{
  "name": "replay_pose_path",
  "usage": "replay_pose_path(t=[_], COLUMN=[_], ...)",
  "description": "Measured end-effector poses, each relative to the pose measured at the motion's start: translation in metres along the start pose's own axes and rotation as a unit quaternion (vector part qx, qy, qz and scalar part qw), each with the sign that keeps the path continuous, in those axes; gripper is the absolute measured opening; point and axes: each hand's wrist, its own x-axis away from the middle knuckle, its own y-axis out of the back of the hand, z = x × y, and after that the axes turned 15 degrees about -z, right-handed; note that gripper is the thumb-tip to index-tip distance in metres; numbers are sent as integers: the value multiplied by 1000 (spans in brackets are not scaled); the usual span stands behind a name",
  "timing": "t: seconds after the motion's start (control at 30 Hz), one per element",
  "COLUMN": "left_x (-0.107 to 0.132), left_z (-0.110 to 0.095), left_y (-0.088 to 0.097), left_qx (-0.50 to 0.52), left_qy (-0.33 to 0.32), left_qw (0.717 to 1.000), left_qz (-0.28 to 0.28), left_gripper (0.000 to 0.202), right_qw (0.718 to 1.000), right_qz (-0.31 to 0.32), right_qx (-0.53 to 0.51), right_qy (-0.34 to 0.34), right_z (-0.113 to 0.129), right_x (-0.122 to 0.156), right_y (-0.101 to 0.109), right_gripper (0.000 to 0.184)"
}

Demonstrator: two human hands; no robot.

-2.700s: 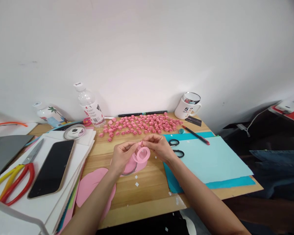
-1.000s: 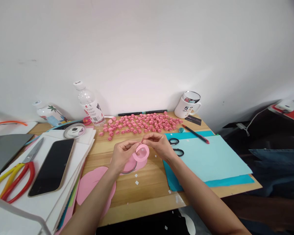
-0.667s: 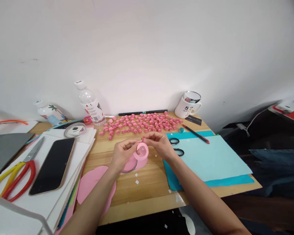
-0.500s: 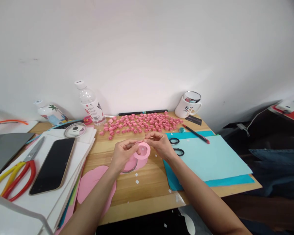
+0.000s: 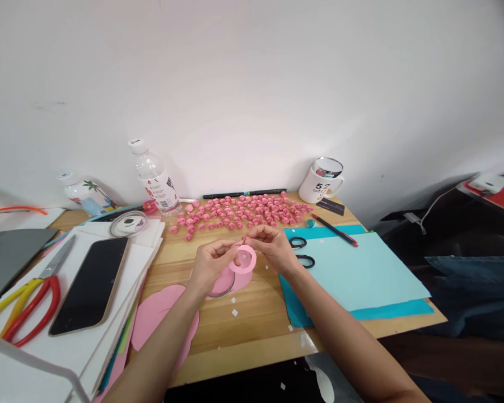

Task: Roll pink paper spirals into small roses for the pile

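Between my two hands is a pink paper strip [image 5: 251, 262] that hangs in a curved loop. My left hand [image 5: 210, 263] pinches it at its left side. The fingertips of my right hand [image 5: 271, 244] are closed on its upper end, where it looks rolled; the exact grip is too small to make out. Under my hands lie pink paper pieces [image 5: 242, 281] with a curved dark rim beside them. A larger pink paper shape [image 5: 163, 313] with a scalloped edge lies partly beneath my left forearm. Behind my hands spread several small rolled pink paper roses [image 5: 252, 208].
On the left are a phone [image 5: 90, 285] and red-yellow scissors [image 5: 29, 296] on stacked paper. A bottle [image 5: 157, 182] and a mug [image 5: 320, 182] stand by the wall. Black-handled scissors [image 5: 306, 261], light blue sheets [image 5: 357, 271] and a pen [image 5: 336, 229] lie right.
My right fingers have shifted slightly at the strip's upper end. Otherwise the hands and the table look nearly the same.
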Motion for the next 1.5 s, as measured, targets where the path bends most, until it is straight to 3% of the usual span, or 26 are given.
replay_pose_path(t=[0.17, 0.33, 0.7, 1.03, 1.33, 1.5], left_x=[0, -1, 0, -2, 0, -1], left_z=[1, -1, 4, 2, 5, 3], left_y=[-1, 1, 1, 1, 1, 1], left_qx=[13, -1, 18, 13, 18, 5], left_qy=[8, -5, -1, -13, -9, -31], left_qw=[1000, 1000, 1000, 1000, 999, 999], left_qz=[19, -1, 25, -2, 34, 24], left_gripper=[23, 25, 24, 21, 25, 20], right_qw=[1000, 1000, 1000, 999, 999, 999], right_qz=[-13, -1, 10, 15, 12, 14], right_qx=[11, 28, -9, 30, 13, 17], right_qy=[7, -7, 2, 12, 29, 44], right_z=[-1, 0, 0, 2, 0, 1], right_x=[1, 1, 1, 2, 2, 2], right_y=[0, 0, 0, -1, -2, -3], right_gripper=[18, 22, 18, 17, 21, 15])
